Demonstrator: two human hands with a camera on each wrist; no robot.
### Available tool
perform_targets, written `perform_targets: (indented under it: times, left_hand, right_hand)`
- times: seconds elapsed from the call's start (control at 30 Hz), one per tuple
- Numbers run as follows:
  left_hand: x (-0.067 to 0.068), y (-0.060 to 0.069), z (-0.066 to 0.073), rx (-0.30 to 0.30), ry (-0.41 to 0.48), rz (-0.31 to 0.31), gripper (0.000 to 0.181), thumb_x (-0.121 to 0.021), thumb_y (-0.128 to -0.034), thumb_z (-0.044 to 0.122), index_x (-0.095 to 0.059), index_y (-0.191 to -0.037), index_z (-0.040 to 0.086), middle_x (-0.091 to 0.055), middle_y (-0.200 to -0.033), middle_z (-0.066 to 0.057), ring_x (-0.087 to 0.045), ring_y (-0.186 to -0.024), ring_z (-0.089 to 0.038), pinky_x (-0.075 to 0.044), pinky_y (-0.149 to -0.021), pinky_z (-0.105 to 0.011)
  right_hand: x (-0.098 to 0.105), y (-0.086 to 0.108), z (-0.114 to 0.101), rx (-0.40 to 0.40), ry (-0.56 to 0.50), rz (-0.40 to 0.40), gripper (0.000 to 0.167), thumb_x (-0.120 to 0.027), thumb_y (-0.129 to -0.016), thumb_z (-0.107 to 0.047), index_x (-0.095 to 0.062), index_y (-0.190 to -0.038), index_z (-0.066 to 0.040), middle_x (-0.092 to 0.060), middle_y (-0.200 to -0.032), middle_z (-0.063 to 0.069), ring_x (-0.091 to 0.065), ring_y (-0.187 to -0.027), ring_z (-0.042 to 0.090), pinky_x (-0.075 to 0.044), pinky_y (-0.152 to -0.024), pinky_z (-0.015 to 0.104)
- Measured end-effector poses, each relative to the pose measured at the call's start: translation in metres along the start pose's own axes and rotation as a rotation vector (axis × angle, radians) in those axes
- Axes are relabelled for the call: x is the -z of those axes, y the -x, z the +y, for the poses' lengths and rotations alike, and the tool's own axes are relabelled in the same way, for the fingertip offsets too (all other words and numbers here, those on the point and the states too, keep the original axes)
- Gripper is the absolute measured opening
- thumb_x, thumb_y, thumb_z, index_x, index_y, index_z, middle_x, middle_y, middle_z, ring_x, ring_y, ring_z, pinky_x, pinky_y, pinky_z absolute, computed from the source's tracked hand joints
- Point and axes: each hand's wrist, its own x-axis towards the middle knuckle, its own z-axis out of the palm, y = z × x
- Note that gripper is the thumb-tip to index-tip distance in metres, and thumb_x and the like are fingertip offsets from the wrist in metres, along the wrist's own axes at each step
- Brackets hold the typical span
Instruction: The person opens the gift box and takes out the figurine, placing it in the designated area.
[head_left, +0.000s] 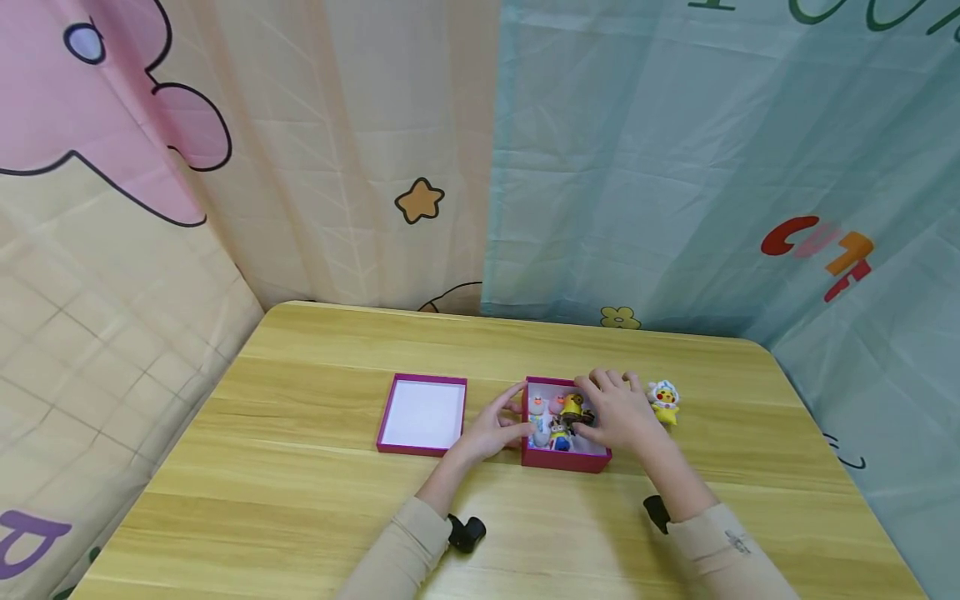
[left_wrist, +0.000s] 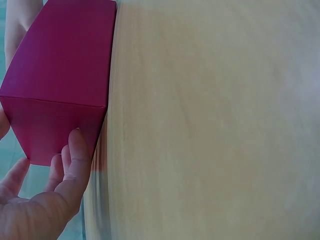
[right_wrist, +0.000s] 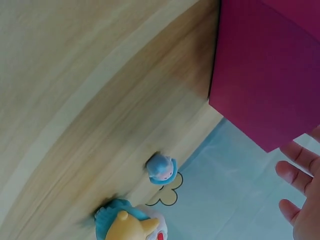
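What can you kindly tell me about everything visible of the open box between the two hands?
The open box is rectangular, with smooth, dark pinkish-red walls that look like cardboard and a pale inside. It sits upright on the wood-grained table, with no lid on it, and holds several small toy figures showing pink, yellow and blue. The left hand holds its left wall; the right hand reaches over its right side, but its exact grip is unclear.
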Motion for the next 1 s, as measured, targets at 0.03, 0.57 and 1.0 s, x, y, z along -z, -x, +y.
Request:
perform_targets:
  times: [0.03,0.57,1.0]
  left_hand:
    - [0.0,0.001,0.001,0.001,0.0,0.0,0.065,-0.06,-0.0878,0.007,-0.026,-0.144,0.008,-0.04,-0.117,-0.025,-0.053,-0.081,-0.015,-0.052,-0.079,-0.045]
    - [0.002,-0.017,-0.029,0.005,-0.006,0.023,0.067,-0.063,-0.0865,0.014,-0.029,-0.144,0.019,-0.042,-0.115,-0.016,-0.054,-0.082,-0.016,-0.054,-0.074,-0.038]
    - [0.002,-0.016,-0.028,0.018,-0.005,0.028,0.066,-0.064,-0.0862,0.017,-0.031,-0.143,0.024,-0.043,-0.113,-0.013,-0.053,-0.082,-0.017,-0.054,-0.074,-0.036]
  right_hand:
    - [-0.001,0.0,-0.001,0.005,0.006,-0.005,0.064,-0.071,-0.07,-0.049,-0.051,-0.119,-0.014,-0.05,-0.106,0.007,-0.046,-0.104,0.029,-0.03,-0.094,0.058]
    - [-0.009,-0.002,-0.006,0.004,0.081,-0.052,0.066,-0.072,-0.069,-0.049,-0.052,-0.118,-0.01,-0.048,-0.106,0.009,-0.045,-0.104,0.029,-0.031,-0.094,0.056]
    - [-0.011,-0.003,-0.01,-0.024,0.095,-0.054,0.062,-0.071,-0.071,-0.049,-0.055,-0.115,-0.009,-0.048,-0.106,0.01,-0.044,-0.104,0.029,-0.03,-0.096,0.057]
